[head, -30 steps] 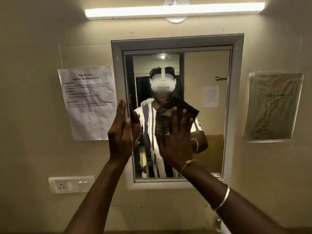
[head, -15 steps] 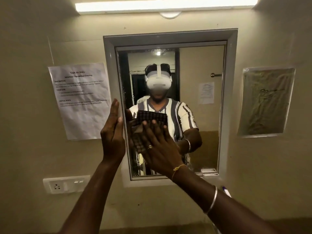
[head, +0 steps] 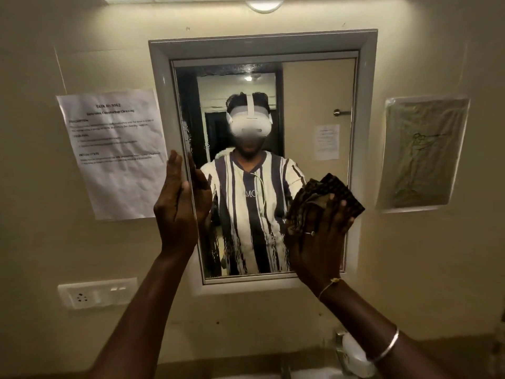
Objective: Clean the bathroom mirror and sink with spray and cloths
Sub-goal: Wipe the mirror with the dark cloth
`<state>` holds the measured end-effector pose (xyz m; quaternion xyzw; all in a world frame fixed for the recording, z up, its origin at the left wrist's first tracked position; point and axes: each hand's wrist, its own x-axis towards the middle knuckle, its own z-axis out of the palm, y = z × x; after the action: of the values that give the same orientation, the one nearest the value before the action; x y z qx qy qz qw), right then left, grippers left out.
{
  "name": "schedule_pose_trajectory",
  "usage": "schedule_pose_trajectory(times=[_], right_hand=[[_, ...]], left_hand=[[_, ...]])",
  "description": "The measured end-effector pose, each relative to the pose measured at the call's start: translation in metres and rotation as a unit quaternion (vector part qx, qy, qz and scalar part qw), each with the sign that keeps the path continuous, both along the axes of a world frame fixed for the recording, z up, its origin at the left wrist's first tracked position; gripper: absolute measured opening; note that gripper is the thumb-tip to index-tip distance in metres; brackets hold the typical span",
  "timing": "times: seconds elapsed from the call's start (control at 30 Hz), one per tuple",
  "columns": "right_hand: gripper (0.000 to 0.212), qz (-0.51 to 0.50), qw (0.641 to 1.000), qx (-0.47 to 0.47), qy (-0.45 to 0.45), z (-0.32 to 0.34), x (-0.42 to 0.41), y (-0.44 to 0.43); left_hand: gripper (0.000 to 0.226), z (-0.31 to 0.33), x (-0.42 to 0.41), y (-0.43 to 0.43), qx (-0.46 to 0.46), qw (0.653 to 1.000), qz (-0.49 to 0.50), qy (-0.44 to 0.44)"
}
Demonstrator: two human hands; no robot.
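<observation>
The mirror (head: 314, 105) hangs on the wall in a grey frame (head: 262, 41). My left hand (head: 177, 212) lies flat with straight fingers against the glass at the mirror's left edge. My right hand (head: 317, 242) presses a dark checked cloth (head: 338, 192) onto the glass at the lower right, near the frame. The cloth is bunched under my palm and fingers. Wet streaks (head: 246, 255) show on the lower part of the glass. No spray bottle is in view.
A printed notice (head: 117, 151) is taped left of the mirror, above a wall socket (head: 95, 294). A sleeved drawing (head: 423, 154) hangs on the right. A white fitting (head: 355, 356) sits by my right forearm at the bottom edge.
My right hand has slid the cloth from the left-middle of the glass to the lower right. My left hand has stayed at the mirror's left edge.
</observation>
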<state>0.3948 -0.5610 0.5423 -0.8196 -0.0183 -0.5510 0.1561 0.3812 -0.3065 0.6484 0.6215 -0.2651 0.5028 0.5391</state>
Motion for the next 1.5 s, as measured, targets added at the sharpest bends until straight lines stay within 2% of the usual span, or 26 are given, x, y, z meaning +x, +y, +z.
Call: schedule_pose_trajectory(times=[0.07,0.17,0.27,0.37,0.43,0.53,0.63,0.77,0.9,1.0,1.1,1.2,1.27,1.37,1.43,1.5], right_hand=[[0.09,0.015,0.999,-0.028,0.016,-0.001,0.0,0.022],[0.079,0.069,0.989,-0.128,0.04,-0.007,0.0,0.06],[0.075,0.147,0.964,-0.213,0.061,-0.016,0.003,0.1],[0.079,0.164,0.937,-0.298,0.075,-0.029,0.007,0.127],[0.082,0.158,0.932,-0.317,0.075,-0.032,0.008,0.131],[0.073,0.156,0.93,-0.327,0.062,-0.027,0.005,0.117],[0.073,0.127,0.951,-0.277,0.049,-0.029,-0.002,0.087],[0.076,0.05,0.986,-0.151,0.045,-0.043,-0.014,0.035],[0.081,0.01,0.999,-0.004,0.045,-0.059,-0.021,-0.01],[0.081,-0.008,0.998,0.03,0.046,-0.062,-0.019,-0.012],[0.092,0.004,0.999,0.033,0.041,-0.061,-0.015,0.005],[0.094,0.044,0.998,-0.02,0.039,-0.065,-0.014,0.027],[0.095,0.087,0.991,-0.095,0.04,-0.069,-0.015,0.048],[0.09,0.133,0.963,-0.225,0.06,-0.079,-0.013,0.079],[0.078,0.163,0.944,-0.276,0.082,-0.086,-0.009,0.095],[0.076,0.179,0.92,-0.332,0.107,-0.089,-0.007,0.104]], left_hand=[[0.049,0.0,-0.001,0.001,0.002,1.0,0.003,0.003],[0.05,0.001,-0.003,0.002,0.006,1.0,0.004,0.008],[0.05,0.001,-0.004,0.003,0.006,1.0,0.001,0.015],[0.05,0.001,-0.004,0.005,0.014,1.0,0.014,0.017],[0.05,0.001,-0.002,0.007,0.021,0.999,0.023,0.015],[0.05,0.0,-0.001,0.008,0.021,0.999,0.021,0.01],[0.05,-0.001,0.0,0.006,0.007,1.0,0.012,0.011],[0.05,-0.002,0.002,0.002,-0.001,1.0,0.019,0.002],[0.049,-0.003,0.006,-0.001,-0.009,1.0,0.029,-0.004],[0.049,-0.003,0.006,-0.003,-0.013,0.999,0.037,-0.011],[0.048,-0.002,0.003,-0.007,-0.014,0.999,0.041,-0.02],[0.049,0.0,-0.003,-0.012,-0.011,0.999,0.032,-0.026],[0.049,-0.001,-0.005,-0.013,-0.011,0.999,0.034,-0.026],[0.05,-0.002,0.002,-0.008,-0.012,0.999,0.051,-0.015],[0.05,-0.003,0.005,-0.004,-0.01,0.999,0.052,-0.006],[0.05,-0.003,0.005,-0.003,-0.005,0.999,0.048,-0.002]])
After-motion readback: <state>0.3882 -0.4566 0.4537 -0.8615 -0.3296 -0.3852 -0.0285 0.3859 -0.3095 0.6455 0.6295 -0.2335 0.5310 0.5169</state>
